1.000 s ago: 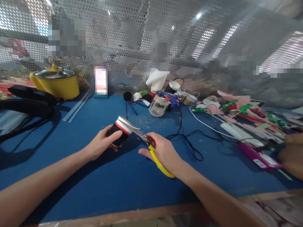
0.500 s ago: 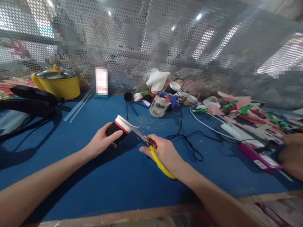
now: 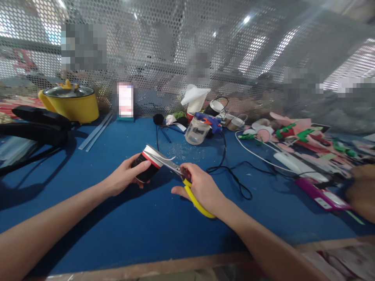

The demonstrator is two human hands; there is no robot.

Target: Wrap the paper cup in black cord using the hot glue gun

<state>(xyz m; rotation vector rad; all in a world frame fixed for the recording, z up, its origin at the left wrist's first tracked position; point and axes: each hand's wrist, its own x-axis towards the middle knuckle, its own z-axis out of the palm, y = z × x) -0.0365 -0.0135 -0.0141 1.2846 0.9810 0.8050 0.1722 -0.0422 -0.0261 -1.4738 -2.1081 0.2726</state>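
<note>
My left hand is closed round a black paper cup with a red stripe and a white upper band, tilted over the table. My right hand grips scissors with yellow handles. Their blades lie at the cup's white band, and a thin white strip curls away from the rim there. How far apart the blades are is hard to make out. Beyond my hands stand a clear plastic jar and a blue glue gun resting across its top.
A yellow pot and a lit phone stand at the back left. Black cable loops right of my hands. Further right lie a purple power strip, pink and green craft pieces and another person's hand.
The cup has tilted and turned slightly in my left hand. The scissors have shifted a little left, their blades further across the white band, and the loose strip is longer.
</note>
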